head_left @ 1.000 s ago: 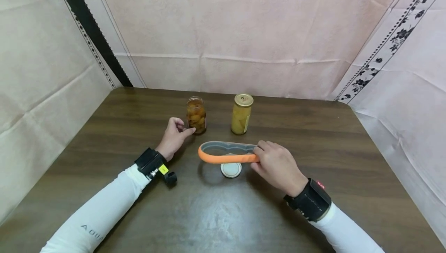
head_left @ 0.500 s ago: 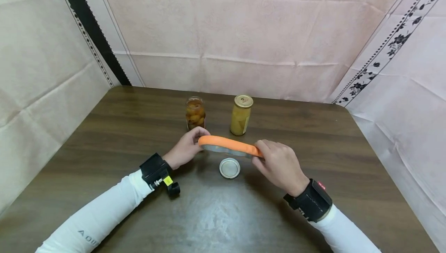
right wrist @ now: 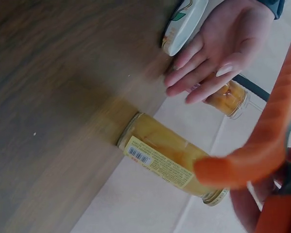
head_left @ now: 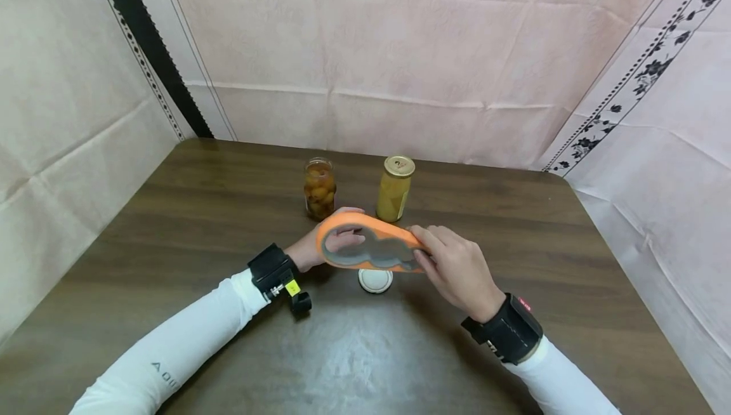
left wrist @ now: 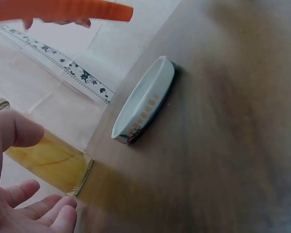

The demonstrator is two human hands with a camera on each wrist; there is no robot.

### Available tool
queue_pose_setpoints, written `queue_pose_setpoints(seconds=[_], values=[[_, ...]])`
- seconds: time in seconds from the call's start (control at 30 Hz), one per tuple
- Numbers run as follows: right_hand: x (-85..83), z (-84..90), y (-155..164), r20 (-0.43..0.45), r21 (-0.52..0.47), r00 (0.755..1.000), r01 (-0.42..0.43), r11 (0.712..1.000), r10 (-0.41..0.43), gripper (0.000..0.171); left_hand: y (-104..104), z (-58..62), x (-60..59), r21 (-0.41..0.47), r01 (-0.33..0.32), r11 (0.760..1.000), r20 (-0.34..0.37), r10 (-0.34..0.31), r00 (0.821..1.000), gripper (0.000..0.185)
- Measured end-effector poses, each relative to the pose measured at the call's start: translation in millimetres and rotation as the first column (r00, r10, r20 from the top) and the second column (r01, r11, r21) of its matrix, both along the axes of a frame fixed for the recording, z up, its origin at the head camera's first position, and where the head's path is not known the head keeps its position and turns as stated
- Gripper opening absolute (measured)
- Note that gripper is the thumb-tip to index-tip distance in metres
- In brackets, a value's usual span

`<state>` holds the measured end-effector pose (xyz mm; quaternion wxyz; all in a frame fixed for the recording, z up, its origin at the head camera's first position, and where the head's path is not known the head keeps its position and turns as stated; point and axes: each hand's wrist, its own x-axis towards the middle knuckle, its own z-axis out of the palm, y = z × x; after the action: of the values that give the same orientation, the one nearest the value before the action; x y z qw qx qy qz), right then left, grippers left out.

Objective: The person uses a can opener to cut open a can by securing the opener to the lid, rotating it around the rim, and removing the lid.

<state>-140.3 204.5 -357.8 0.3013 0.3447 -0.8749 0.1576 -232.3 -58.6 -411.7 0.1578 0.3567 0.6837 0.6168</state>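
My right hand (head_left: pixel 457 266) grips one end of an orange and grey jar opener (head_left: pixel 384 228) with a lobed opening, held up above the table. Behind the opener's far end is my left hand (head_left: pixel 311 250), its fingers loosely extended and holding nothing; the right wrist view shows its palm. Below the opener lies a white jar lid (head_left: pixel 375 281), inside up. An open glass jar of brownish fruit (head_left: pixel 320 190) stands just beyond my left hand. To its right is a capped jar of yellow fruit (head_left: pixel 394 194), with a barcode label (right wrist: pixel 155 160) in the right wrist view.
Everything stands on a dark wooden table (head_left: pixel 240 193). Pale cloth (head_left: pixel 400 66) hangs behind and on both sides, close to the table's back edge.
My left hand has left the side of the brown fruit jar and moved right, behind the jar opener. The opener has turned in my right hand, its lobed opening now facing me.
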Motion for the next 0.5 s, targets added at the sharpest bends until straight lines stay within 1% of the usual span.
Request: queue_pose_setpoints(seconds=[0.07,0.13,0.23,0.33,0.4,0.5], values=[[0.7,-0.4,-1,-0.007,0.009,1.0,0.0,1.0,0.0,0.031,0,0.5,1.3,-0.109,-0.088,0.99,0.033,0.092,0.995,0.057],[1.6,-0.8,-2,0.003,0.022,1.0,0.006,1.0,-0.006,0.032,-2,-0.4,3.0,-0.196,-0.167,0.966,0.107,0.19,0.976,0.063],[2.9,-1.5,-3,0.043,0.034,0.999,0.017,0.999,-0.018,0.032,4,0.5,0.1,-0.178,-0.172,0.969,0.145,0.199,0.969,0.059],[3.4,-2.0,-3,0.093,0.036,0.995,0.031,0.999,-0.035,0.031,10,2.1,-3.8,-0.151,-0.191,0.97,0.153,0.214,0.965,0.053],[3.5,-2.1,-3,0.127,0.03,0.991,0.045,0.999,-0.048,0.029,13,3.2,-6.2,-0.151,-0.204,0.967,0.164,0.228,0.96,0.058],[3.6,-1.5,-4,0.186,0.022,0.98,0.066,0.998,-0.069,0.029,17,4.2,-10.3,-0.152,-0.203,0.967,0.179,0.229,0.957,0.066]])
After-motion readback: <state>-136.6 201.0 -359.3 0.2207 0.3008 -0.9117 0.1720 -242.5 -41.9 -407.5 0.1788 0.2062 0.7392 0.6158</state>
